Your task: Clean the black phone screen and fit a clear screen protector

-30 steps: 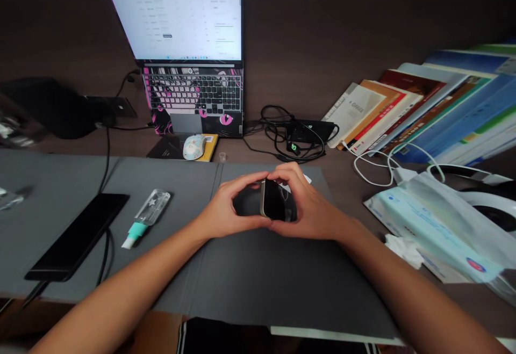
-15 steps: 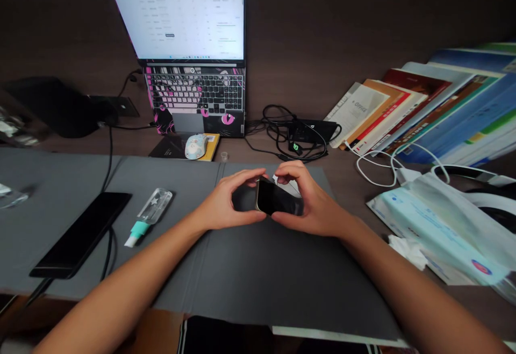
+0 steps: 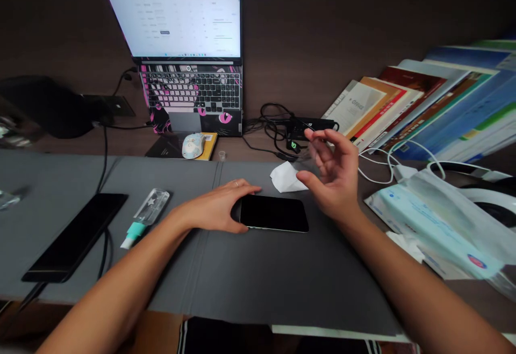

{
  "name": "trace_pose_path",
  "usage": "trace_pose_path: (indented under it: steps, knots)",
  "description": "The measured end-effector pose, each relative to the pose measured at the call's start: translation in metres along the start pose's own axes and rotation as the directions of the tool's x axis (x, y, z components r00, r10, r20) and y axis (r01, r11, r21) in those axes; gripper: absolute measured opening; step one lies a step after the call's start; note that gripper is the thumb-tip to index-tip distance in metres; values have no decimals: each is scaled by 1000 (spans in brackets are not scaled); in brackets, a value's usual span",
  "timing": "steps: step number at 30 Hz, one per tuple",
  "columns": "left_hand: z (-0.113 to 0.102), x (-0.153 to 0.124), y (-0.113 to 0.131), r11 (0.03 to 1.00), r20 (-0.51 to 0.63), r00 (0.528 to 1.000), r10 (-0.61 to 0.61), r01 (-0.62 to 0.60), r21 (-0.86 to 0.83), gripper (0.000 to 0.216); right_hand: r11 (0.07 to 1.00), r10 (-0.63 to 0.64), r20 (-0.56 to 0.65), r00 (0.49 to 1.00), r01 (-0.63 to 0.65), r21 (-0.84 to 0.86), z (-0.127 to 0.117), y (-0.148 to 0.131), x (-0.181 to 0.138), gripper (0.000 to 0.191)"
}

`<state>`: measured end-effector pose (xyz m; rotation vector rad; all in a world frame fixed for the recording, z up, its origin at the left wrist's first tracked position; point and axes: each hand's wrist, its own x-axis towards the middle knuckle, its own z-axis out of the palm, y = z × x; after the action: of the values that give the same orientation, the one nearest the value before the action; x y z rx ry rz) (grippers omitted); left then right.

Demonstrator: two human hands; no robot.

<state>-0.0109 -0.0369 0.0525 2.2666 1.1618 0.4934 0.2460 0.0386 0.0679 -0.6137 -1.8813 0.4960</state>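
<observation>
A smartphone (image 3: 274, 214) with a black screen lies flat, face up, on the grey desk mat (image 3: 282, 279). My left hand (image 3: 223, 207) spans the phone's left end, thumb at the near edge and fingers at the far edge. Raised to the right of the phone, my right hand (image 3: 332, 174) has its fingers curled around a thin, see-through piece (image 3: 311, 154); blur hides whether it is a film or a case. A crumpled white tissue (image 3: 286, 177) lies just behind the phone, near my right thumb.
On the left are a spray bottle (image 3: 150, 210) and a larger black device (image 3: 76, 236) with a cable. A laptop (image 3: 193, 93), mouse (image 3: 193, 145) and tangled charger cables (image 3: 278, 123) stand behind. To the right are leaning books (image 3: 407, 107) and a tissue pack (image 3: 435, 228).
The phone went from tilted between both hands to flat on the mat. My right hand moved up and right, away from the phone, with the see-through piece; the white tissue is now uncovered.
</observation>
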Motion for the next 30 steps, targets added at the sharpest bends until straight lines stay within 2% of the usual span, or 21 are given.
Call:
trace_pose_path:
  steps: [4,9,13,16,19,23,26,30]
  knots:
    - [3,0,5,1000,16,999,29,-29,-3,79,999,20,-9,1000,-19,28,14,1,-1,68]
    - [4,-2,15,1000,63,998,27,-27,4,70,976,106,143,984,-131,176,24,21,-2,67]
    - [5,-2,15,1000,75,997,20,-20,-8,69,965,130,285,950,-187,183,1,50,3,75]
    - [6,-1,12,999,83,996,24,-22,-29,70,960,142,339,930,-213,184,-20,73,7,77]
    - [7,-1,9,999,77,996,40,-38,-35,69,949,190,376,907,-268,167,-28,87,6,85]
    - [8,0,9,999,88,995,47,-46,-22,67,964,234,466,853,-264,0,-23,86,1,88]
    - [8,0,8,999,108,993,37,-36,-10,68,962,263,496,828,-189,-196,-22,78,-1,85]
    - [8,1,8,999,111,993,33,-34,3,68,895,326,532,782,-73,-441,-30,71,3,102]
